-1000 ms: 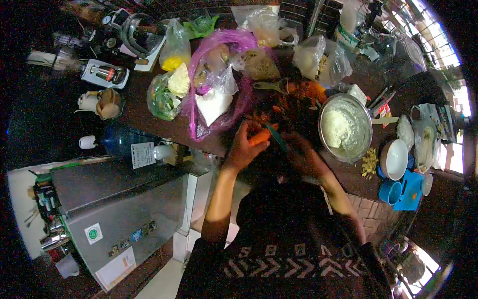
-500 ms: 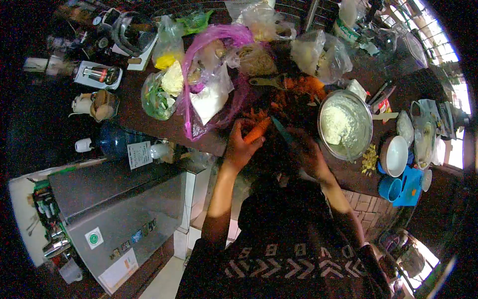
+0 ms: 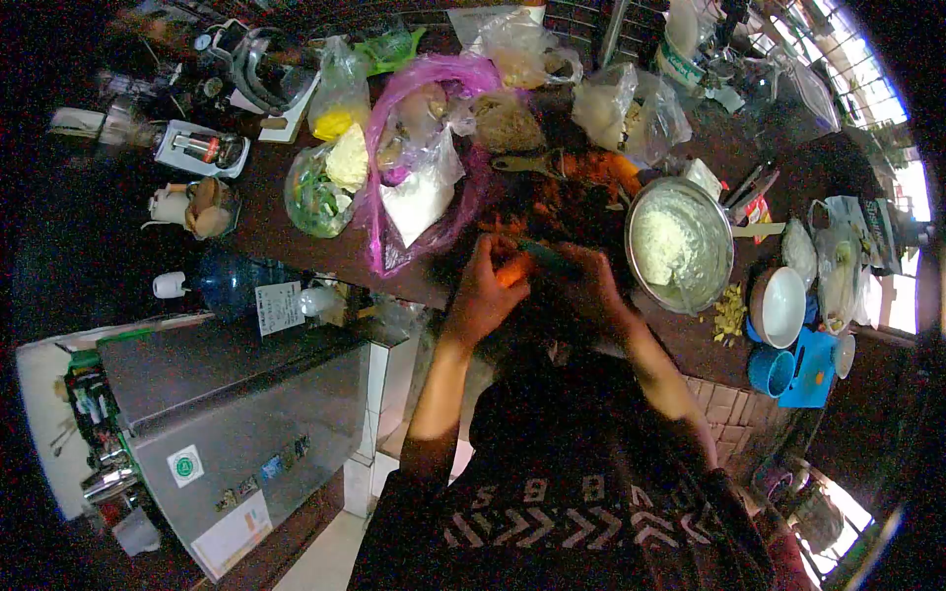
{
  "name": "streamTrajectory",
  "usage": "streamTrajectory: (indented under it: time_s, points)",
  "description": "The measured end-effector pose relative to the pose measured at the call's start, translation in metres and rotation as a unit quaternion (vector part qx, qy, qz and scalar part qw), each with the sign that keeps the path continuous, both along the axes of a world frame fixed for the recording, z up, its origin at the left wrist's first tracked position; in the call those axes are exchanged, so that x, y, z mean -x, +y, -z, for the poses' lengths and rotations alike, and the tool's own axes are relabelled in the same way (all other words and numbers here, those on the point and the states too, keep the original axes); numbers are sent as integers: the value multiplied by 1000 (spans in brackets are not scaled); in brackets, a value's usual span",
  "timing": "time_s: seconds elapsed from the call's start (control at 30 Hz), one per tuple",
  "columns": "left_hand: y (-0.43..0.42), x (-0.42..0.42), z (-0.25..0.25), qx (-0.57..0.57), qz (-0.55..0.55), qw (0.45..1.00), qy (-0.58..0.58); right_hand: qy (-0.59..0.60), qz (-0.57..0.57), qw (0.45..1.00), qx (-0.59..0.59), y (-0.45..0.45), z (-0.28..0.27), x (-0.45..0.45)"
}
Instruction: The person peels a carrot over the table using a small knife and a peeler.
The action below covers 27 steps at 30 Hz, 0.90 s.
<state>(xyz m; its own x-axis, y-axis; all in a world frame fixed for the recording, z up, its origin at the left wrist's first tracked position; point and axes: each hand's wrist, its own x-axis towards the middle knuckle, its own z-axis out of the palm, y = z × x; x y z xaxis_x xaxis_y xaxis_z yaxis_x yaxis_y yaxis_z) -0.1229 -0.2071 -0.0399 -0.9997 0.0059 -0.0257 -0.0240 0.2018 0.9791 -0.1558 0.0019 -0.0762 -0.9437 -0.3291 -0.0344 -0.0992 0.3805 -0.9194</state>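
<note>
My left hand (image 3: 484,296) is closed around a carrot (image 3: 512,270) near the table's front edge. In my right hand (image 3: 591,288) is a knife with a greenish-blue blade (image 3: 545,254); the blade lies across the far part of the carrot, and its handle is hidden in my fingers. Orange carrot pieces (image 3: 512,227) lie in the dim area just beyond the left hand. A peeler-like tool with a pale handle (image 3: 517,164) rests farther back, beside more orange carrot (image 3: 616,169). Right of my right hand stands a metal bowl (image 3: 730,246) holding a whitish, floury mixture (image 3: 670,241).
A pink plastic bag (image 3: 372,212) with a bag of white powder (image 3: 422,202) lies left of the carrot pieces. Chopped yellowish pieces (image 3: 730,317), a white bowl (image 3: 778,308) and a blue cup (image 3: 771,372) stand at the right. A grey cabinet (image 3: 266,394) is at the lower left.
My right hand has moved left and slightly up, bringing the knife blade from beside the carrot to across it. The left hand keeps its hold, turned slightly.
</note>
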Motion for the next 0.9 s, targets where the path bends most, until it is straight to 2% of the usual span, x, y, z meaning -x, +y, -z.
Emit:
streamTrajectory:
  time_s: [0.03,0.1,0.13,0.2,0.33,0.4,0.43,0.53,0.57,0.63,0.7,0.83,0.87,0.9]
  points:
    - [-1,0,2,-3,-1,1000,-3,19,18,1000,-5,-2,2,4]
    - [-2,1,6,-22,-19,999,-29,-65,-17,997,35,-5,-7,13]
    - [-3,1,4,-22,-20,999,-28,-64,-18,997,35,-8,-18,14]
    - [-4,1,-2,-45,-22,998,-25,-30,-23,999,-23,-13,-35,15]
    - [1,-1,-28,-90,-37,991,-93,29,-15,999,-9,-10,-22,12]
    - [2,-1,-39,-133,-63,983,-110,-39,-5,984,173,-9,-21,6]
    - [2,-2,-41,-147,-73,980,-116,-38,-6,984,174,-8,-22,5]
    - [-6,-4,-28,-109,-77,988,-83,-99,-12,986,131,-4,-13,5]
    - [-10,-3,-20,-24,-70,997,4,-98,19,989,106,-3,7,5]
    - [-12,-3,-26,63,-65,992,91,-95,47,991,81,-6,3,5]
    - [-11,-8,-34,59,-72,995,48,-27,39,999,26,-5,-3,3]
    - [-22,-13,-17,46,-76,992,85,23,29,999,37,-7,11,-11]
    - [-31,-19,-1,-46,-125,991,26,-1,122,983,140,-13,6,-28]
    - [-37,-24,1,-88,-148,985,-8,-16,168,967,190,-16,0,-35]
